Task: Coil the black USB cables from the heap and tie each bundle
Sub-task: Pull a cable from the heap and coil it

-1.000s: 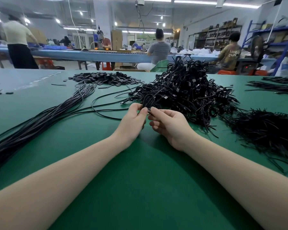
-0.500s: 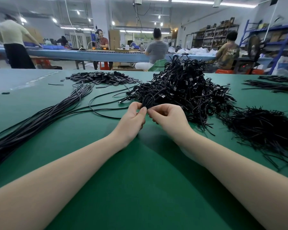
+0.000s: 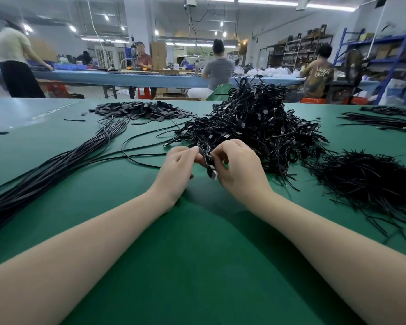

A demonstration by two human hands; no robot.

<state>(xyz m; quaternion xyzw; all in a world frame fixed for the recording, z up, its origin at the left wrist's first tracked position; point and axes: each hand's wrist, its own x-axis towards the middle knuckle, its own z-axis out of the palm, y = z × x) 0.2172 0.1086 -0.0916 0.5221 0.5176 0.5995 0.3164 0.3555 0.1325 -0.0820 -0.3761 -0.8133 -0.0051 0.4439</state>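
A coiled black USB cable (image 3: pixel 206 158), seemingly tied, hangs plug-down before the heap of bundles (image 3: pixel 256 120).

A smooth, matt green mat is seen covering the surface (image 3: pixel 197 266). The USB cables (image 3: pixel 251 127) are jacketed in faintly glossy black plastic; a bright metal plug (image 3: pixel 213 175) shows.

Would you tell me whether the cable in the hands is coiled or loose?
Coiled: the cable sits bunched between both hands, its plug hanging below.
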